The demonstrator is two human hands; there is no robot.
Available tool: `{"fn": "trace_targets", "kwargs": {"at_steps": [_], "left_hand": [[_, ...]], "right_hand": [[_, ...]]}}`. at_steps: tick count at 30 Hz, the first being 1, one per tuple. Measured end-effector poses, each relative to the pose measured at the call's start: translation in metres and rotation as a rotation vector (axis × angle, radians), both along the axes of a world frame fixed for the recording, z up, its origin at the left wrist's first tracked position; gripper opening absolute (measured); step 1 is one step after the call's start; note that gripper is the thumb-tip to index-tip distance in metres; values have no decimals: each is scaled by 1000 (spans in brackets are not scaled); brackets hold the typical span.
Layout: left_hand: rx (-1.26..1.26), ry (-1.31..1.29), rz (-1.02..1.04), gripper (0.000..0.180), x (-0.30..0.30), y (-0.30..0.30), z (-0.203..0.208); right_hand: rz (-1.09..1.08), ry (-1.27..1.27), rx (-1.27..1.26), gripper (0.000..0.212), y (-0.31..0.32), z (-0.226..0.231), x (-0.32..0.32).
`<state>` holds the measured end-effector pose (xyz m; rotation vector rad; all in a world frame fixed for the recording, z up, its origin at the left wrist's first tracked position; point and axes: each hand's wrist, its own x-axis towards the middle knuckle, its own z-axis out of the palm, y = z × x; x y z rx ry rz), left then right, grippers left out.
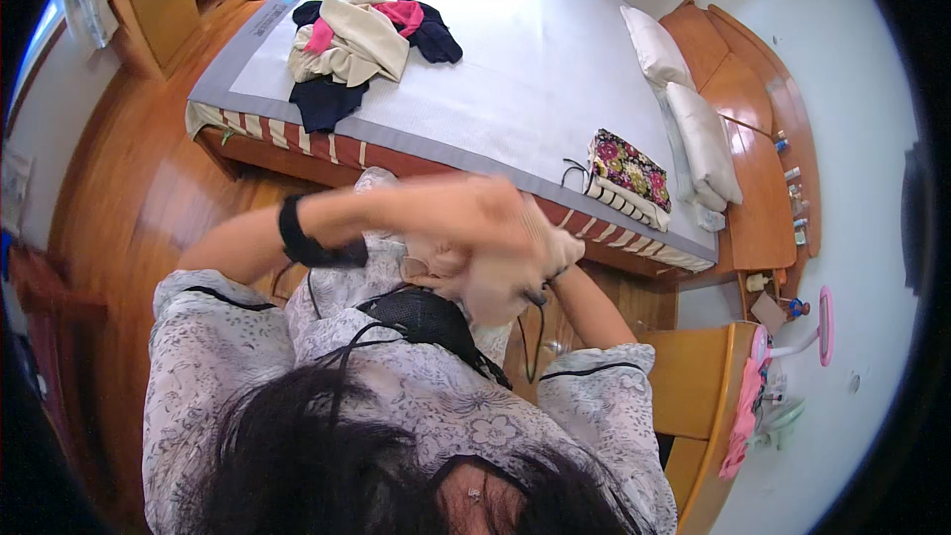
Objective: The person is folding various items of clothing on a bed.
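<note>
A light beige piece of cloth (pixel 490 285) hangs bunched in front of my waist, between my two hands. My left hand (pixel 500 213) reaches across above it from the left, smeared by motion, so its fingers cannot be made out. A black band circles that forearm. From the lower right comes my right arm, with a thin dark band at the wrist. My right hand (pixel 563 250) is closed at the cloth's right side, its fingers partly hidden by the fabric. Below the cloth, a black textured bag (pixel 421 322) lies against my body, and a dark cord loops down beside it.
Ahead stands a bed (pixel 515 50) with a heap of beige, navy and pink clothes (pixel 357 40) at its left. A folded floral cloth (pixel 630 166) lies near the pillows (pixel 701 144) on the right. A wooden desk (pixel 693 386) is close on my right.
</note>
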<state>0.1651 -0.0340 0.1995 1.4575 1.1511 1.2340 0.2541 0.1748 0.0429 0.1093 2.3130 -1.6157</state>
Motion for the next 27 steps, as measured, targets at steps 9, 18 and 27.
{"fn": "trace_targets", "kwargs": {"at_steps": [9,18,27], "left_hand": [[-191,-399,866,21,-165,-16,-75],[293,359,744,53,-77,19,-65],[171,618,498,24,-78,22,-68]], "right_hand": [[-331,-166,-552,33,39,72,-29],[-296,82,-868,32,40,92,-45],[-297,16,-572,28,22,111,-40]]}}
